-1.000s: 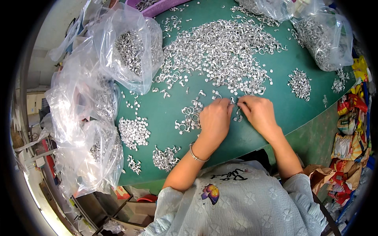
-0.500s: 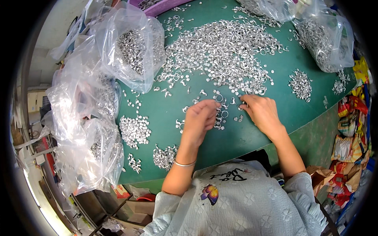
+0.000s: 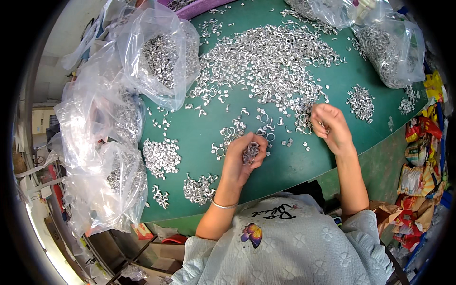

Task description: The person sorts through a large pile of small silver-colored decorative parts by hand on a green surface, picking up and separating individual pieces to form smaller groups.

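My left hand (image 3: 241, 164) is turned palm up with its fingers curled around a clump of small silver metal pieces (image 3: 251, 153), some of them hook-shaped. Just beyond and beside it lie loose rings and curved bits (image 3: 232, 134) on the green tabletop (image 3: 285, 173). To the right, my right hand (image 3: 332, 127) is closed near the lower right edge of the large heap of silver metal pieces (image 3: 270, 59). A glint of metal shows between its fingers, though its shape is not clear.
Sorted piles flank the hands: flower-like pieces (image 3: 162, 157), hooked pieces (image 3: 198, 190) and another pile (image 3: 361, 103) at right. Clear plastic bags of metal parts (image 3: 164, 61) line the left side; another bag (image 3: 392, 54) sits far right. A purple tub (image 3: 204, 6) stands at the back.
My left hand has rolled over and drawn slightly nearer, exposing the pieces in it. My right hand has moved right, away from the left, uncovering pieces at the heap's edge.
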Available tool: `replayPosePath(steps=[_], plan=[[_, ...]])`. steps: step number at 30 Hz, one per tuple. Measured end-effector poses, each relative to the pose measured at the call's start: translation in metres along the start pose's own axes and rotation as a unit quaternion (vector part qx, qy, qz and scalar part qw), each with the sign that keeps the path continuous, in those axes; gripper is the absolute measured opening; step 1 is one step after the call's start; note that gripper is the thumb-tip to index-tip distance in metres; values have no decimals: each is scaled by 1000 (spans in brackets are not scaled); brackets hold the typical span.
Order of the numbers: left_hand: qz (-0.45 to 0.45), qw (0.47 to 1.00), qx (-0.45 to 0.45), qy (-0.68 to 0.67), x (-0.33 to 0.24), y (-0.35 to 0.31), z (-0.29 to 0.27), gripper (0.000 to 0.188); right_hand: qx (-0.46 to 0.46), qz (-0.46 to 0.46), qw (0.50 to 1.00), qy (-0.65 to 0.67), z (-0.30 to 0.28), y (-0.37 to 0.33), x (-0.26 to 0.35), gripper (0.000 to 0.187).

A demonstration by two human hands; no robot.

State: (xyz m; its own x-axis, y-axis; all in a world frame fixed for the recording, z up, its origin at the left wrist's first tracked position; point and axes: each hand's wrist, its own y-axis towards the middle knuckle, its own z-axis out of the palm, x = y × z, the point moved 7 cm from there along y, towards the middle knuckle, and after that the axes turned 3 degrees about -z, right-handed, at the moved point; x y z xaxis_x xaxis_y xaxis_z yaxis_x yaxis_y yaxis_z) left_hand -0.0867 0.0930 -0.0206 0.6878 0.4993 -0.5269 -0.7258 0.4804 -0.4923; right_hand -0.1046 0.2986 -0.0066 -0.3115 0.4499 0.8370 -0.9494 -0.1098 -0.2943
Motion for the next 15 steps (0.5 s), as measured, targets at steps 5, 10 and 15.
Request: replayPosePath(steps=[5, 10, 15], plan=[[-40, 999, -9, 21, 10, -3, -1, 30, -25, -92, 841, -533, 15, -13, 8, 15], [-40, 998, -29, 41, 14, -2, 3, 26, -58, -223, 691, -685, 31, -10, 12, 12], [-37, 998, -16, 41, 15, -6, 2, 25, -48, -225, 649, -725, 35, -7, 9, 11]])
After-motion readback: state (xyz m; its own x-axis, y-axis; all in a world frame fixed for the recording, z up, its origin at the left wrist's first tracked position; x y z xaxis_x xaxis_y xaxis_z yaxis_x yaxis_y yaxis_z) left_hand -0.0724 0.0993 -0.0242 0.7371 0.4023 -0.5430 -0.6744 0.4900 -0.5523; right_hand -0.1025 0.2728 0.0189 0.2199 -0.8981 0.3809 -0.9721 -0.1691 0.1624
